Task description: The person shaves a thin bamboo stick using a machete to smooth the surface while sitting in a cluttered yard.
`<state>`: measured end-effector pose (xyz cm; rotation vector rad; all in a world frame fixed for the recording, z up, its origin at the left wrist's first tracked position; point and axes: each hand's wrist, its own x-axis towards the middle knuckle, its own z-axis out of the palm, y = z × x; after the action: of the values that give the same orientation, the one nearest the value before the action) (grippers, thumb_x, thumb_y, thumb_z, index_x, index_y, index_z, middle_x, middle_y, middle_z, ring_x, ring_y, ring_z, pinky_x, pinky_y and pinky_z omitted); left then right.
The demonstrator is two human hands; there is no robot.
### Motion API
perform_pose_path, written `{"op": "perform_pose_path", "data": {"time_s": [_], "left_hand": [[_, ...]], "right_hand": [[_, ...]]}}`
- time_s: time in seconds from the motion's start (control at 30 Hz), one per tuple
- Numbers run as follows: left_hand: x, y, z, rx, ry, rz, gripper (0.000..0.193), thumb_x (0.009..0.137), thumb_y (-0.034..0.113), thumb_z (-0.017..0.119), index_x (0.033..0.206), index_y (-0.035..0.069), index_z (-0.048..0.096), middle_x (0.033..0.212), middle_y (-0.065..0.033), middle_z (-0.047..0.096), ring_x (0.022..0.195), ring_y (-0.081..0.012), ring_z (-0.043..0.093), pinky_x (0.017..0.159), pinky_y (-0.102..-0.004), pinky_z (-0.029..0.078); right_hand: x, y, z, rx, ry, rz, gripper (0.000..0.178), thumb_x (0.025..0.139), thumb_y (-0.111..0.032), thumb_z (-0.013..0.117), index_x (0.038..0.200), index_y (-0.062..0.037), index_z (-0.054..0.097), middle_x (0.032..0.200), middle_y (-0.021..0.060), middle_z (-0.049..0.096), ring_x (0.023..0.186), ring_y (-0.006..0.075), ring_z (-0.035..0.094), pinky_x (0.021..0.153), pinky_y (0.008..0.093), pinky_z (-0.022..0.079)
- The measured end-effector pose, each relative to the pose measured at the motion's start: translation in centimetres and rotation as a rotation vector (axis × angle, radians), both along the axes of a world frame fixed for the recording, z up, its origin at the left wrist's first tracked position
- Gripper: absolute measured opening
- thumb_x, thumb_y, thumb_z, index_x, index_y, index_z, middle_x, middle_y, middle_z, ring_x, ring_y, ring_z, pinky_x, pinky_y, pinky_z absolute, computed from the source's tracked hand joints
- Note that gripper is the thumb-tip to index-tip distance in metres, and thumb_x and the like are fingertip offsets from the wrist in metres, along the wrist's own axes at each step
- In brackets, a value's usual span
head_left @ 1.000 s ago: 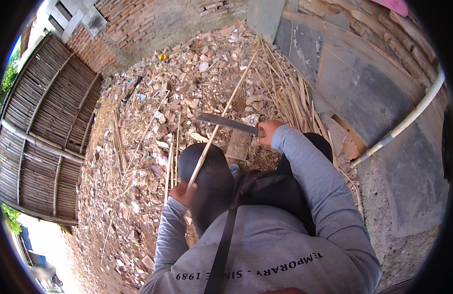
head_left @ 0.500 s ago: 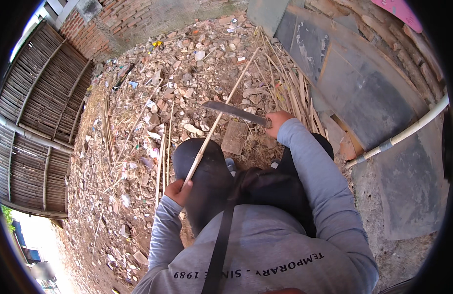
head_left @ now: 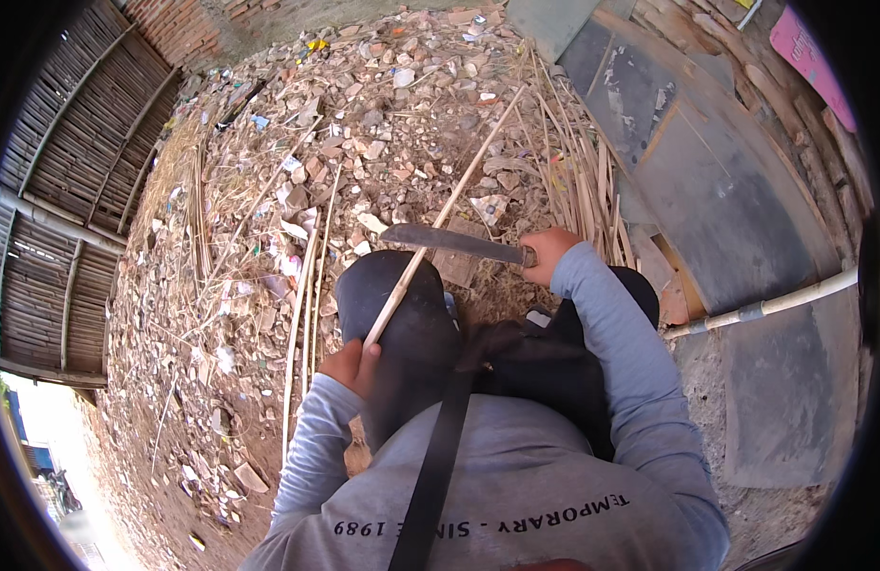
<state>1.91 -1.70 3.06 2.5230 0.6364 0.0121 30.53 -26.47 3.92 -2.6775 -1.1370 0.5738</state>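
1. state of hands. my left hand (head_left: 352, 365) is closed around the near end of a long bamboo strip (head_left: 455, 196), thumb laid along it. my right hand (head_left: 548, 255) is clenched on the handle of a machete (head_left: 464, 245).

2. location. the bamboo strip extends from my left hand forward and to the right, above my left knee (head_left: 391, 281); its far end lies well ahead of both hands. the machete points leftward from my right hand, and its blade crosses the strip ahead of my left hand. i cannot tell how firmly the edge bears on it.

3. handling, strip. i judge it light, fairly stiff in short lengths and springy over its full length. split edges may be sharp or splintery. grip: near end, in a full wrap, fingers clear of the blade's path.

4. handling, machete. i judge it rigid and considerably heavier than the strip, weighted toward the blade. grip: handle only; a sweaty palm could slip.

5. surroundings. loose bamboo strips (head_left: 300, 319) lie just to the left of my left hand. a spread of similar strips (head_left: 597, 181) lies ahead and to the right of my right hand, on rubble-strewn ground (head_left: 364, 124).
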Motion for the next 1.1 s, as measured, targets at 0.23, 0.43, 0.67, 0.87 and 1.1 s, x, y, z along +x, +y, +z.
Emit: {"op": "perform_pose_path", "data": {"time_s": [0.23, 0.43, 0.67, 0.87, 1.1], "left_hand": [[0.0, 0.5, -0.8, -0.043, -0.037, 0.012, 0.046, 0.091, 0.044, 0.048, 0.069, 0.003, 0.049, 0.060, -0.0227, 0.053, 0.063, -0.0424, 0.056, 0.055, -0.0462, 0.042], [0.2, 0.9, -0.9, -0.116, -0.090, -0.025, 0.049, 0.092, 0.045, 0.049, 0.067, 0.003, 0.049, 0.055, -0.0186, 0.050, 0.053, -0.0354, 0.053, 0.052, -0.0418, 0.040], [0.1, 0.9, -0.6, -0.119, -0.024, -0.015, 0.046, 0.093, 0.041, 0.049, 0.072, 0.000, 0.053, 0.057, -0.0153, 0.049, 0.053, -0.0229, 0.046, 0.054, -0.0366, 0.039], [-0.2, 1.2, -0.8, -0.178, -0.038, -0.014, 0.048, 0.093, 0.043, 0.049, 0.072, 0.001, 0.054, 0.056, -0.0121, 0.048, 0.054, -0.0187, 0.045, 0.054, -0.0351, 0.039], [0.0, 1.0, -1.1, -0.151, -0.108, -0.016, 0.048, 0.092, 0.042, 0.051, 0.066, 0.002, 0.049, 0.052, -0.0144, 0.047, 0.048, -0.0260, 0.046, 0.049, -0.0379, 0.038]], "right_hand": [[1.0, -0.4, -1.3, 0.106, -0.044, -0.144, 0.032, 0.069, -0.029, 0.065, 0.096, -0.0124, 0.064, 0.086, 0.0157, 0.065, 0.086, 0.0340, 0.062, 0.080, 0.0424, 0.049], [0.8, -0.3, -3.6, 0.189, -0.040, 0.004, 0.032, 0.066, -0.028, 0.069, 0.092, -0.0099, 0.065, 0.083, 0.0174, 0.064, 0.082, 0.0361, 0.061, 0.074, 0.0428, 0.050], [1.9, -0.8, -4.0, 0.164, -0.020, -0.136, 0.038, 0.068, -0.030, 0.067, 0.103, -0.0140, 0.064, 0.090, 0.0164, 0.065, 0.090, 0.0340, 0.062, 0.081, 0.0417, 0.049], [0.5, -0.1, -2.6, 0.063, 0.012, 0.004, 0.039, 0.069, -0.031, 0.066, 0.104, -0.0132, 0.063, 0.091, 0.0169, 0.065, 0.091, 0.0344, 0.062, 0.082, 0.0418, 0.049], [2.4, -1.1, -5.0, 0.190, -0.060, -0.165, 0.038, 0.068, -0.031, 0.068, 0.100, -0.0126, 0.065, 0.091, 0.0163, 0.065, 0.090, 0.0340, 0.061, 0.081, 0.0410, 0.049]]}}
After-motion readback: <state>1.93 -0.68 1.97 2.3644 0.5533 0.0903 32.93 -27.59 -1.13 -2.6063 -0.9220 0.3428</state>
